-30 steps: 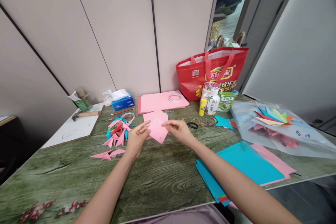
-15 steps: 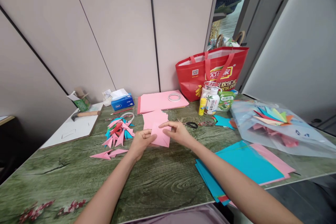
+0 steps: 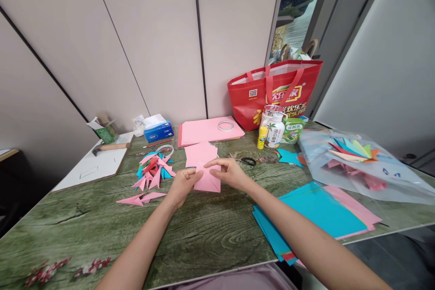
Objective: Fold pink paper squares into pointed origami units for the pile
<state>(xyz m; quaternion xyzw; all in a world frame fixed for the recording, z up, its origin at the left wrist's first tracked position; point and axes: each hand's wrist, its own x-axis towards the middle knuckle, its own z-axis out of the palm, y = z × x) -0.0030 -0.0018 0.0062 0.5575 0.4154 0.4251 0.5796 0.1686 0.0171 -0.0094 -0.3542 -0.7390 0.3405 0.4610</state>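
Note:
Both my hands meet over a folded pink paper sheet (image 3: pixel 208 181) that lies low on the green wood-grain table (image 3: pixel 210 231). My left hand (image 3: pixel 182 183) pinches its left edge between thumb and fingers. My right hand (image 3: pixel 228 172) presses on its upper right part, index finger stretched along a crease. More pink squares (image 3: pixel 200 153) lie just behind it. A pile of folded pink, blue and red paper pieces (image 3: pixel 153 171) sits to the left of my left hand.
Scissors (image 3: pixel 247 161) lie right of my right hand. Blue and pink sheets (image 3: pixel 316 213) cover the right front. A clear bag of folded papers (image 3: pixel 356 163), red tote bag (image 3: pixel 275 93), bottles (image 3: pixel 274 130), tape ring (image 3: pixel 225 125), tissue box (image 3: pixel 158 132), hammer (image 3: pixel 109 147) and white board (image 3: pixel 93 167) stand around.
The pink paper went from held open in the air to folded flatter and lowered to the table. Both hands moved closer together over it.

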